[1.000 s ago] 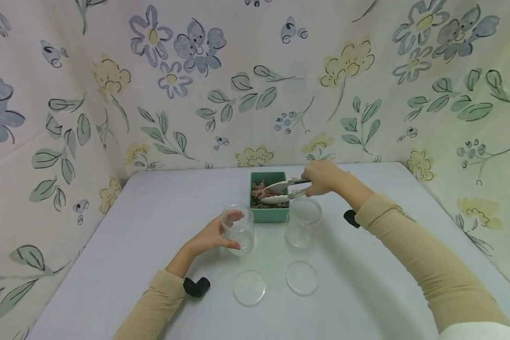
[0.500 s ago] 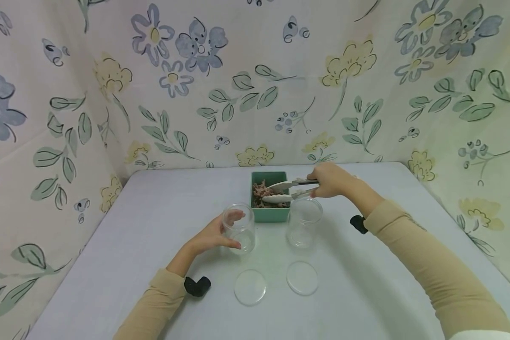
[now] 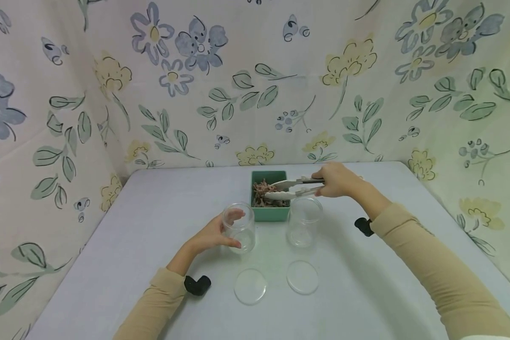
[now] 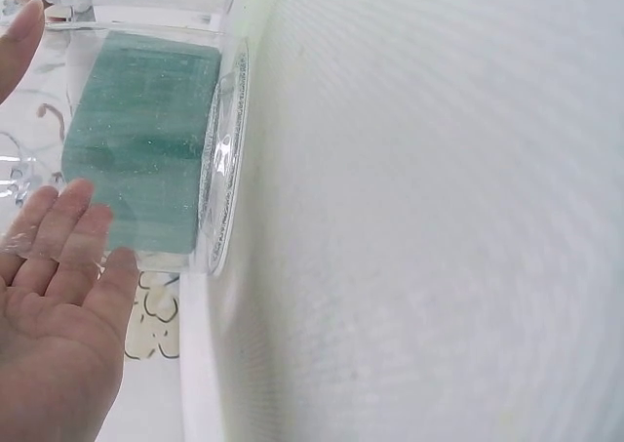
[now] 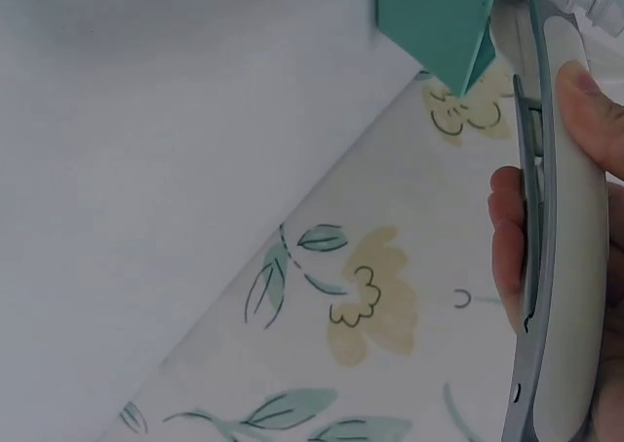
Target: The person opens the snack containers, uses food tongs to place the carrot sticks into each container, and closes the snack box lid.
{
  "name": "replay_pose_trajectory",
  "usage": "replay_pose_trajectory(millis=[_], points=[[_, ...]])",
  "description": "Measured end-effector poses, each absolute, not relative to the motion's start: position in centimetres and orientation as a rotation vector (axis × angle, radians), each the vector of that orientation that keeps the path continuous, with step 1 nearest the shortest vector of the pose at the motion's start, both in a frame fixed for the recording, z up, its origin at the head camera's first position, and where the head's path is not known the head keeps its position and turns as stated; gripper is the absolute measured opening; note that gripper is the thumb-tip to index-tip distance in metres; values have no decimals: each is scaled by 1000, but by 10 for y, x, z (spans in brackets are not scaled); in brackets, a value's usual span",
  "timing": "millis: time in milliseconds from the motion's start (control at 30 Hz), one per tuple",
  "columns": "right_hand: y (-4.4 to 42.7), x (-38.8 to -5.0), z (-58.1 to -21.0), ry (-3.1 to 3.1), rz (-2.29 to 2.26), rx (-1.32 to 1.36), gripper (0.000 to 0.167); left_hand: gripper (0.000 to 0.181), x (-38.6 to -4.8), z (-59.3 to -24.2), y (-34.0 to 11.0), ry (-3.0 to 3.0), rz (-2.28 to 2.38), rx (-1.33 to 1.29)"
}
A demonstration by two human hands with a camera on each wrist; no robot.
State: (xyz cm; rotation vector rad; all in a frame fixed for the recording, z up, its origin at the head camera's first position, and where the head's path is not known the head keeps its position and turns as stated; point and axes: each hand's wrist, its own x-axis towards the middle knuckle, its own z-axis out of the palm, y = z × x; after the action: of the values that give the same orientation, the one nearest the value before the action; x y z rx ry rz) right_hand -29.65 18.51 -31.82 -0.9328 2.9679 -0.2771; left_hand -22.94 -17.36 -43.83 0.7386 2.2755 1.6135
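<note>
My left hand point(image 3: 214, 233) is wrapped around the left clear jar point(image 3: 240, 243), thumb in front and fingers behind. In the left wrist view, the fingers point(image 4: 68, 232) lie along the wall of this jar point(image 4: 229, 149). My right hand point(image 3: 337, 180) grips a pair of tongs point(image 3: 280, 195). The spread white tips of the tongs are inside the green box point(image 3: 271, 215), at a heap of brownish-pink shredded strips point(image 3: 263, 189). In the right wrist view, the thumb presses on the pale handle of the tongs point(image 5: 573, 227); their tips are hidden there.
A second clear jar point(image 3: 301, 233) stands right in front of the box, below the tongs. Two clear round lids point(image 3: 250, 286) lie flat on the white table point(image 3: 174, 198), nearer to me. Flowered cloth point(image 3: 221, 94) hangs behind the table and at its sides.
My right hand has moved a little to the right, drawing the tongs' tips slightly right and back within the box. My left hand and the jars have stayed in place.
</note>
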Motion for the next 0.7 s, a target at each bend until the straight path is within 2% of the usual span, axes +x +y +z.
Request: replay_pose_trajectory(millis=[700], points=[[199,-290,-311,2980,-445,-819,48,79,-230,-439,-174,2283,1617,737]])
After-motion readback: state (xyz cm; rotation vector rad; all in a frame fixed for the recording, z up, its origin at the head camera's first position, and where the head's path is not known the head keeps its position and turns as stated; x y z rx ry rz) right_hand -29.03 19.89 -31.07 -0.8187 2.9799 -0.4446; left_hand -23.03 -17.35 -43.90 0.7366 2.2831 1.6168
